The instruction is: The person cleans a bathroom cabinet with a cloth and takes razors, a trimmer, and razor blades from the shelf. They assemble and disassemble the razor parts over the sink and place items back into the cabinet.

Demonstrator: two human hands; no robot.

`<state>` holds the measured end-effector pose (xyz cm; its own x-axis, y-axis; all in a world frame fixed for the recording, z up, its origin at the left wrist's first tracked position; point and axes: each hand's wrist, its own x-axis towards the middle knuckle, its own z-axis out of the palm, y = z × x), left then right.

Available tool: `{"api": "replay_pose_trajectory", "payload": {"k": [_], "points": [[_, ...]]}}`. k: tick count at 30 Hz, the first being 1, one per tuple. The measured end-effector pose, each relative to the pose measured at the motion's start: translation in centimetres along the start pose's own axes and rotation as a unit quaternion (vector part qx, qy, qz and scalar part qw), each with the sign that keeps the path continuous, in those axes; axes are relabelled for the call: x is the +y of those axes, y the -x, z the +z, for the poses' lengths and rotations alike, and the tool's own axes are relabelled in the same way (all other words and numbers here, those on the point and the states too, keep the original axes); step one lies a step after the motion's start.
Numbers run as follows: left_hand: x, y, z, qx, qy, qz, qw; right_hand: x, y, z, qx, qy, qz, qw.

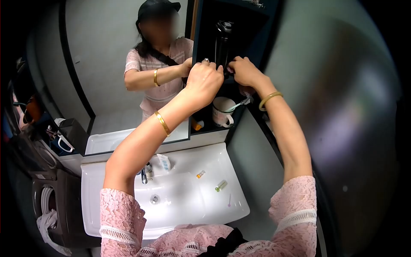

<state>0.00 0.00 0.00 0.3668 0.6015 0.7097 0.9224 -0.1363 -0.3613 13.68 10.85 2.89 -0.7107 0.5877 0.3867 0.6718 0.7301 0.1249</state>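
Note:
Both of my arms reach up into the dark shelf beside the mirror. My left hand point(205, 81), with a ring on it, has its fingers curled at the shelf's edge; what they hold, if anything, is hidden. My right hand point(247, 72) is closed just to the right, its fingertips around something small and dark that I cannot make out. Between and behind the hands stands a tall black object point(221, 43) with a shiny round top, like an electric shaver. Below them is a white mug point(220, 115) with a toothbrush point(236, 106) leaning in it.
Below is a white washbasin point(192, 207) with a faucet point(144, 174). A white tube point(163, 162) sits on its ledge. Inside lie an orange-ended vial point(201, 174), a green-ended vial point(221, 186) and a thin purple stick point(229, 200). A mirror point(107, 55) and a washing machine point(58, 188) are at left.

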Motion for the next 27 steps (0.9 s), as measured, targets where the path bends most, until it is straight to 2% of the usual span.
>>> {"api": "replay_pose_trajectory", "payload": {"k": [2,4,6,8,11,13,14,15,17,19,21,23,25,26,27], "points": [[0.4,0.0,-0.2,0.006,-0.007,-0.003,1.0,1.0,0.3,-0.6,-0.01,-0.023,-0.042,0.999],[0.6,-0.3,0.6,0.01,0.022,-0.021,0.999,1.4,0.2,-2.1,-0.065,-0.039,-0.046,0.996],[-0.1,-0.6,0.6,0.022,0.037,-0.013,0.999,1.3,-0.3,-2.1,-0.073,-0.037,-0.043,0.996],[0.0,-0.1,0.7,0.01,0.033,-0.01,0.999,0.4,-0.6,0.1,0.068,0.051,-0.026,0.996],[0.2,-0.3,0.6,0.003,0.024,-0.018,1.0,0.9,-1.5,2.5,0.125,0.056,-0.023,0.99],[0.2,-0.3,0.3,-0.015,0.036,-0.021,0.999,0.5,-0.9,-0.4,0.009,0.022,-0.056,0.998],[0.1,-0.2,0.5,-0.01,0.02,-0.017,1.0,0.1,-0.5,-2.2,-0.061,0.003,-0.04,0.997],[0.0,-0.2,0.6,-0.009,0.018,-0.02,1.0,0.5,-0.1,-3.9,-0.123,-0.007,-0.085,0.989],[0.0,-0.1,0.7,-0.003,0.036,-0.015,0.999,1.6,1.0,-6.0,-0.138,-0.041,-0.099,0.985],[0.1,0.1,0.8,0.007,0.036,-0.012,0.999,1.1,2.4,-7.2,0.005,-0.06,-0.048,0.997],[0.1,0.2,0.9,0.019,0.032,-0.012,0.999,0.8,2.8,-6.3,0.22,0.073,-0.115,0.966],[0.1,0.2,0.9,0.026,0.04,-0.012,0.999,0.4,2.0,-5.7,0.269,0.154,-0.18,0.933],[0.2,0.3,0.8,0.024,0.036,-0.015,0.999,0.6,0.3,-3.6,0.219,0.182,-0.157,0.946],[0.2,0.3,0.8,0.021,0.032,-0.019,0.999,0.7,-0.5,-2.0,0.19,0.223,-0.124,0.948],[0.2,0.2,0.9,0.026,0.029,-0.02,0.999,0.6,-1.1,-0.5,0.155,0.206,-0.083,0.963]]}}
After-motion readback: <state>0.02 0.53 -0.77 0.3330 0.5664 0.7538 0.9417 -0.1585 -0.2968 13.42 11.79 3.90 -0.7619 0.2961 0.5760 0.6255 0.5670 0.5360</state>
